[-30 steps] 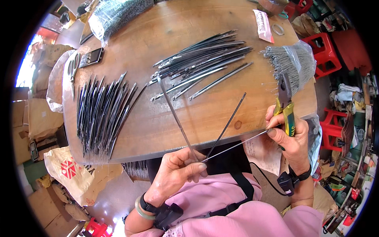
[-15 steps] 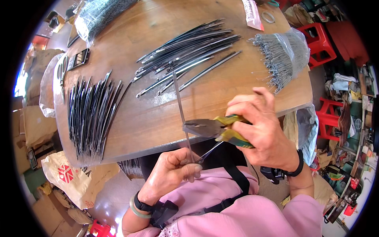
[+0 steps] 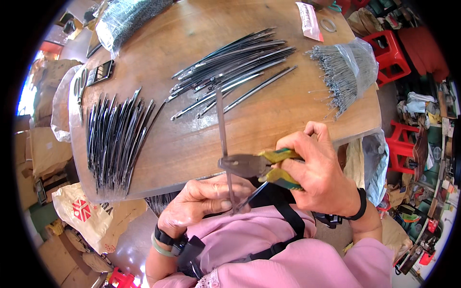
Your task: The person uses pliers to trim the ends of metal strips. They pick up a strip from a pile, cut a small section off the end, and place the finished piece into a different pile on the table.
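My right hand [image 3: 319, 165] is wrapped round pliers [image 3: 245, 165] with yellow and green handles. The jaws point left and cross a thin dark strip [image 3: 221, 117], which stands nearly upright in the picture; whether they grip it or only overlap it is hard to see. Lower down, my left hand [image 3: 204, 199] pinches this strip between thumb and fingers. A second thin, shiny length [image 3: 257, 192] slants from below the left fingertips toward the pliers' lower handle; whether it joins the strip is unclear. Beyond my hands lies a loose pile of black strips [image 3: 230, 62].
Another bunch of black strips [image 3: 117, 144] lies at the table's left. Thin wires in clear plastic [image 3: 353, 67] lie at the right, near red stools [image 3: 386, 55]. Scissors [image 3: 79, 86], a dark device [image 3: 101, 73] and a filled plastic bag [image 3: 127, 21] are farther back on the wooden table [image 3: 168, 153].
My left hand has shifted up the strip toward the pliers, its fingers now extending behind it. The pliers and my right hand have dropped slightly. The whole view has shifted a little.
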`<state>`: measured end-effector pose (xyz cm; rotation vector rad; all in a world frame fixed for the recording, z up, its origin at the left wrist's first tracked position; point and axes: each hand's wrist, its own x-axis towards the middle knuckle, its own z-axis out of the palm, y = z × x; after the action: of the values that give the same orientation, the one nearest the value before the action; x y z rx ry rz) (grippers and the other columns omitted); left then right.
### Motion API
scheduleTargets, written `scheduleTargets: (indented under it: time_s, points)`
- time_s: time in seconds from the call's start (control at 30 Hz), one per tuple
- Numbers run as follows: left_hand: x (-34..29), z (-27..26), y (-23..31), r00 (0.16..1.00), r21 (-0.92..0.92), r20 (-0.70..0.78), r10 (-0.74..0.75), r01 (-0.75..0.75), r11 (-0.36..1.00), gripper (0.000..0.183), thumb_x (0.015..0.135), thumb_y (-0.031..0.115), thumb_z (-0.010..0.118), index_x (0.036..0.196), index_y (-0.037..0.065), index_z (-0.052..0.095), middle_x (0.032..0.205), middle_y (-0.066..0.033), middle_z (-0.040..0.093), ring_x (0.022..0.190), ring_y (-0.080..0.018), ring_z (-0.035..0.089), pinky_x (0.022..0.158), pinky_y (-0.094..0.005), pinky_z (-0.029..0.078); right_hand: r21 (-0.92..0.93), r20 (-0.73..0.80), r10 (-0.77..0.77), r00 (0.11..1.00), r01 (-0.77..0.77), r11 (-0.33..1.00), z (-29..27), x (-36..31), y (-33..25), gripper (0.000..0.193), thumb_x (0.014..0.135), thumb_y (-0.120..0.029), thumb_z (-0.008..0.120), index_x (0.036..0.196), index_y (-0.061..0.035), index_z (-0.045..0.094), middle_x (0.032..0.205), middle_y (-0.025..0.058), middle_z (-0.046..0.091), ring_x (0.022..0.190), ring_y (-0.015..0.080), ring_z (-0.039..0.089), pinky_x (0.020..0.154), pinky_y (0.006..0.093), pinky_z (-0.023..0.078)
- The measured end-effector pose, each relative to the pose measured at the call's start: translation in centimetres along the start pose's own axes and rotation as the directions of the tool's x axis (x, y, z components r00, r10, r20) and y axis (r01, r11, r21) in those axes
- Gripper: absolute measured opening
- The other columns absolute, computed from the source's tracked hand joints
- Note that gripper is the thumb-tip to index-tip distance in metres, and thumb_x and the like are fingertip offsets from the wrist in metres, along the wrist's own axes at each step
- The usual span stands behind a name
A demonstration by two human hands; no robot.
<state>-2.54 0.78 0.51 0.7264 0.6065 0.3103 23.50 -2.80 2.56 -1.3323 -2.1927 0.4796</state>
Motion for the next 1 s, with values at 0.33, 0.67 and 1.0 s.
scheduleTargets:
  time_s: [0.33,0.67,1.0]
  points:
    - [1.9,2.5,-0.3,0.930,-0.232,-0.158,-0.332,0.292,0.928,0.018,0.095,0.018,0.066,0.102,0.002,0.062,0.075,-0.0064,0.065,0.061,-0.0111,0.062,0.050,-0.0246,0.045,0.087,0.033,-0.089,0.995,0.086,0.992,1.9,-0.4,-0.3,0.027,0.055,-0.001,0.067,0.082,-0.0033,0.065,0.098,0.0076,0.059,0.086,0.0258,0.056,0.086,0.0472,0.036]
    - [1.2,3.3,-2.7,0.944,-0.391,-0.329,-0.010,-0.126,0.912,0.014,0.100,0.014,0.060,0.105,0.001,0.058,0.067,-0.0046,0.057,0.046,-0.0066,0.042,0.040,-0.0214,0.028,0.280,0.072,0.284,0.956,-0.293,0.914,0.5,-3.6,0.6,0.022,0.068,-0.003,0.078,0.087,-0.0004,0.067,0.107,0.0124,0.063,0.092,0.0289,0.061,0.076,0.0353,0.050]
    - [1.2,4.2,-2.5,0.846,-0.105,-0.495,0.196,-0.283,0.953,0.010,0.094,-0.006,0.062,0.100,0.000,0.057,0.071,-0.0018,0.061,0.056,-0.0021,0.049,0.048,-0.0189,0.037,0.439,0.329,0.205,0.922,-0.341,0.831,0.8,-4.0,-0.2,0.043,0.072,-0.015,0.080,0.112,-0.0037,0.069,0.123,0.0139,0.060,0.103,0.0312,0.065,0.085,0.0367,0.054]
